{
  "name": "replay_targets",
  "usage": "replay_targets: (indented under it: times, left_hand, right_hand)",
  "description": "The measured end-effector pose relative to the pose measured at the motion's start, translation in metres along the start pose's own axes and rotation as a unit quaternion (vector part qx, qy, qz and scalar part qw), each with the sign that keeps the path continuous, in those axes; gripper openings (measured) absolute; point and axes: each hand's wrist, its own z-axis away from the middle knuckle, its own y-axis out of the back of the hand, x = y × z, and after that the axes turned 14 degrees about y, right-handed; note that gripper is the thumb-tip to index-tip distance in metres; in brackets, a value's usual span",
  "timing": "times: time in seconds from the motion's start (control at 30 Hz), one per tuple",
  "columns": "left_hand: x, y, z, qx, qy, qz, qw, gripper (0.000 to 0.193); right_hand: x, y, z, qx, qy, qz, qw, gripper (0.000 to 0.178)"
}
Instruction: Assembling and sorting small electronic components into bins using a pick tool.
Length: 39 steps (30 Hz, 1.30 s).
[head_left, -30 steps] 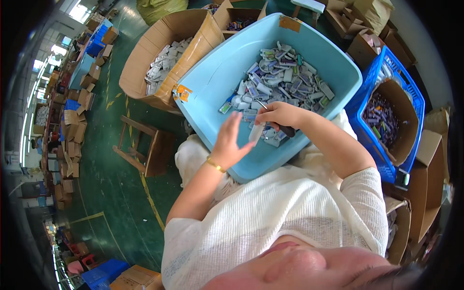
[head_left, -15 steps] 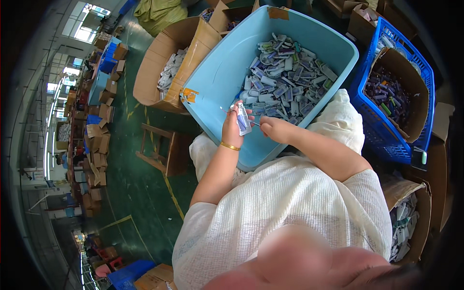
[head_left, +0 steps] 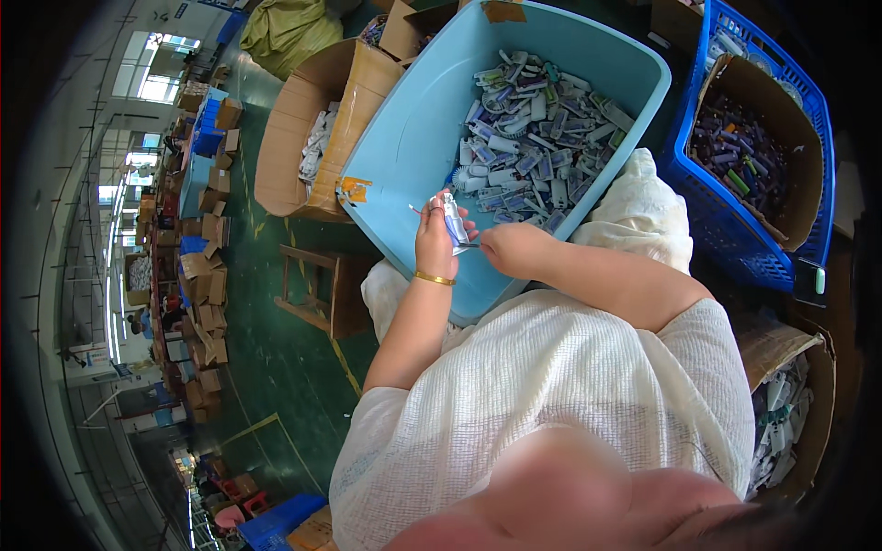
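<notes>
My left hand (head_left: 435,241), with a gold bangle on the wrist, grips a small grey-white plastic part (head_left: 451,219) with thin wires sticking out of it, held upright over the near edge of a light blue plastic tub (head_left: 404,156). My right hand (head_left: 503,248) is closed beside it, pinching the lower end of the same part. The tub rests tilted on my lap and holds a heap of several similar grey and blue small parts (head_left: 533,138).
A cardboard box (head_left: 303,138) with white parts stands left of the tub. A blue crate (head_left: 735,239) at right holds a box of dark small pieces (head_left: 749,165). Another box of parts (head_left: 781,413) sits at lower right. A wooden stool (head_left: 317,289) stands on the green floor.
My left hand has lifted one part out of the heap and brought it to the tub's near edge. My right hand came off the pile and closed on the part's lower end.
</notes>
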Motion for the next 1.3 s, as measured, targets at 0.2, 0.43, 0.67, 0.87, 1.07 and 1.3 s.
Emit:
replay_targets:
  times: [0.2, 0.43, 0.67, 0.87, 1.07, 1.3]
  left_hand:
    - [0.012, -0.003, 0.007, -0.002, 0.006, 0.014, 1.000, 0.029]
    - [-0.017, 0.007, 0.005, -0.042, 0.103, 0.108, 0.988, 0.040]
    - [-0.015, 0.018, -0.001, -0.101, 0.107, 0.068, 0.987, 0.042]
    - [-0.016, 0.014, 0.004, -0.129, 0.152, 0.035, 0.979, 0.050]
    - [-0.015, 0.011, 0.008, -0.144, 0.196, 0.016, 0.970, 0.053]
    - [-0.010, 0.010, 0.014, -0.150, 0.177, -0.015, 0.973, 0.050]
  right_hand:
    - [-0.008, 0.001, 0.001, 0.034, 0.013, -0.027, 0.999, 0.018]
    - [-0.008, 0.032, -0.013, 0.157, 0.012, -0.122, 0.980, 0.022]
    - [-0.007, 0.024, -0.005, 0.081, 0.094, -0.076, 0.989, 0.025]
    - [-0.004, 0.018, -0.006, -0.048, 0.134, -0.023, 0.990, 0.026]
    - [-0.004, 0.019, -0.010, 0.036, 0.174, 0.054, 0.983, 0.019]
    - [0.000, 0.033, -0.013, 0.030, 0.087, -0.005, 0.996, 0.023]
